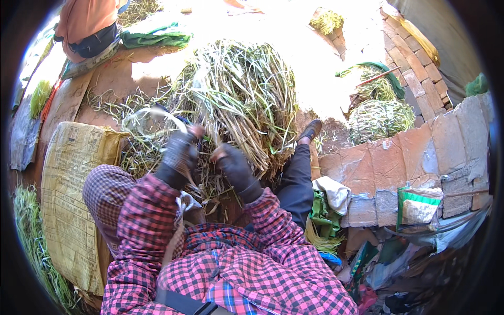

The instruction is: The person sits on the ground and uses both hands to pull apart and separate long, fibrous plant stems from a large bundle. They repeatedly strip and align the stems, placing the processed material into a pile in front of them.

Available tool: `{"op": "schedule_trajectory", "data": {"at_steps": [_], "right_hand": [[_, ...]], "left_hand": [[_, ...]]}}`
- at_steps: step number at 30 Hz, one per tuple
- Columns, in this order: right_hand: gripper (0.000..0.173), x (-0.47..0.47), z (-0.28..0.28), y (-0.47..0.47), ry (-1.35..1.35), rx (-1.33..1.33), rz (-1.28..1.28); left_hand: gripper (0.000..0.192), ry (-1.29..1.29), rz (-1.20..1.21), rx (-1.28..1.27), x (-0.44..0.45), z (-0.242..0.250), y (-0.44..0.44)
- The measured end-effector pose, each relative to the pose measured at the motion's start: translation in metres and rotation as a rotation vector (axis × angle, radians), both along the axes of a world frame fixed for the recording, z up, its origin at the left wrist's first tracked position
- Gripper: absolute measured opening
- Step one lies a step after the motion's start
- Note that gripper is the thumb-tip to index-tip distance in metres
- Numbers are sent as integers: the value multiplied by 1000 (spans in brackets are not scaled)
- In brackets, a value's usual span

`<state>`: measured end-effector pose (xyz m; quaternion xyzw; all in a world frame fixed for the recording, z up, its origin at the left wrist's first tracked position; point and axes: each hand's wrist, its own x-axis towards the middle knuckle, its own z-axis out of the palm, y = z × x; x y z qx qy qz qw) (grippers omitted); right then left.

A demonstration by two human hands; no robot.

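My left hand (179, 151), in a dark fingerless glove, is blurred by motion. Its fingers are closed around a pale leafy strand (175, 120) that curves out above it and trails below. To its right, my right hand (232, 163), gloved the same way, has its fingers curled at the edge of a big heap of long leafy stalks (252, 90). Blur hides whether a stalk lies between those fingertips. The heap lies in front of me, leaves towards the far side and paler stems towards me. Loose trimmed leaves (138, 157) lie beside my left hand.
A yellow woven sack (73, 204) bearing writing stands on the left. Tied stalk bundles (380, 120) lie at right, behind a low brick wall (397, 157). A green-and-white packet (419, 206) rests on the wall. Another person (90, 27) sits at the far left.
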<state>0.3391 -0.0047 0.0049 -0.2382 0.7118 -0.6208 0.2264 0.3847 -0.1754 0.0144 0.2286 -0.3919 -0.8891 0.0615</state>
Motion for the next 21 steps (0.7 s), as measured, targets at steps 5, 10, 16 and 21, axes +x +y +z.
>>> {"op": "schedule_trajectory", "data": {"at_steps": [5,10,16,21], "right_hand": [[22,-25,1,-4,149,284,17],[13,-106,16,32,643,812,-398],[11,-75,32,39,637,513,-269],[11,3,29,40,85,159,-43]], "left_hand": [[20,171,220,267,-17,-36,7],[31,277,107,433,-14,-21,-8],[26,143,157,370,-8,-10,-8],[29,-91,-59,220,-11,-18,7]]}}
